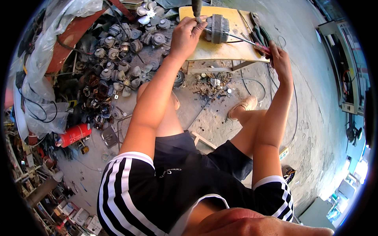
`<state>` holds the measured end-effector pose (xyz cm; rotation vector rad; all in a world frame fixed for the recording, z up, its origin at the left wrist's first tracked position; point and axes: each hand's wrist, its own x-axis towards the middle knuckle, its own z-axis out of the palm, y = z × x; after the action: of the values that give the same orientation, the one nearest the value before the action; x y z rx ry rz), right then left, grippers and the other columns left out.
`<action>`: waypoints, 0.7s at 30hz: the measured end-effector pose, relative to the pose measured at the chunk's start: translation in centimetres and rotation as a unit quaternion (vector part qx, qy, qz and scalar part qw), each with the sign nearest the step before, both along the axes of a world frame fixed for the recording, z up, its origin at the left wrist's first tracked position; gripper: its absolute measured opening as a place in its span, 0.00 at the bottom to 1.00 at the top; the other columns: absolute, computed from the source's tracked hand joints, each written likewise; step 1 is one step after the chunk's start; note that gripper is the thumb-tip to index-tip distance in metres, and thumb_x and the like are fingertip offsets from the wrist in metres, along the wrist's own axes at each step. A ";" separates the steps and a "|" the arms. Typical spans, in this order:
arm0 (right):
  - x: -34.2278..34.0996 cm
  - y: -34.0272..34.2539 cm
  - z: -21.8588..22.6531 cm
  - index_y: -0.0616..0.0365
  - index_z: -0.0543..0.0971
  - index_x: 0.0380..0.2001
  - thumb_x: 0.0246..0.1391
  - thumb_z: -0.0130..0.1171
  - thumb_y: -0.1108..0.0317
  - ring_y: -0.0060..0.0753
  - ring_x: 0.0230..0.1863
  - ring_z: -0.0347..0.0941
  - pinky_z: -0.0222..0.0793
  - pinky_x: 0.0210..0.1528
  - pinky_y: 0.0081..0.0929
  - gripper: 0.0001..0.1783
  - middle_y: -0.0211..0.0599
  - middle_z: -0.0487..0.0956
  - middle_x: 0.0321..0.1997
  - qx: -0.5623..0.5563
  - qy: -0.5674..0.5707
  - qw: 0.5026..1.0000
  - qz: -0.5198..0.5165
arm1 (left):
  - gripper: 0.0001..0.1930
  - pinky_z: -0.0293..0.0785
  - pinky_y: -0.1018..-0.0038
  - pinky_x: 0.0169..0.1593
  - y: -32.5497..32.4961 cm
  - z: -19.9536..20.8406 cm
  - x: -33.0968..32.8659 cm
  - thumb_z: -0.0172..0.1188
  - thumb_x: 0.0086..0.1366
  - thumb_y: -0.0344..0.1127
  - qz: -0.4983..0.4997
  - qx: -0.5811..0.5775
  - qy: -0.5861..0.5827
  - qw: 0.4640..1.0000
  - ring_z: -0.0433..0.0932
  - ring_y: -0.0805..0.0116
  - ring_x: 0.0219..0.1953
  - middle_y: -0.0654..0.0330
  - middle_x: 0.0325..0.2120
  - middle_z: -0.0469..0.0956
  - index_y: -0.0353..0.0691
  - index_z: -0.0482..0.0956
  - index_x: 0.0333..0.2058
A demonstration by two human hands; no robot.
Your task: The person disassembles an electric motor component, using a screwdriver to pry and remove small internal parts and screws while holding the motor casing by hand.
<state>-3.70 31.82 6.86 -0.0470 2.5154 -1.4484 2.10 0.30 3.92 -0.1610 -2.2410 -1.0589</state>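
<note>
A yellow worktable point(246, 54) is supporting an electric motor point(217, 29); the left hand point(186, 36) is resting by its left end, grip indeterminable; the right hand point(281, 61), clamped on a red-handled screwdriver point(260, 47), should be keeping the shaft aligned.

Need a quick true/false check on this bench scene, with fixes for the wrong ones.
1. The right hand grips a red-handled screwdriver. True.
2. The electric motor rests on a yellow tabletop. True.
3. The left hand holds the pliers. False: they lie at the tabletop's right edge.
4. Small motors lie on the floor at left. True.
5. The red cylinder is on the person's right. False: left.
</note>
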 end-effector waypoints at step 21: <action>-0.1 -0.9 -1.1 0.58 0.77 0.38 0.63 0.47 0.44 0.16 0.23 0.66 0.59 0.22 0.17 0.26 0.25 0.74 0.25 0.054 0.050 0.995 -0.068 | 0.17 0.73 0.70 0.40 -0.5 -0.5 -0.2 0.55 0.66 0.48 0.027 -0.026 -0.043 0.998 0.80 0.57 0.37 0.56 0.35 0.80 0.40 0.81 0.40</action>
<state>-3.79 30.96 5.72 0.0748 2.7221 -1.3889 1.89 -0.17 3.46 -0.0773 -2.3377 -0.9957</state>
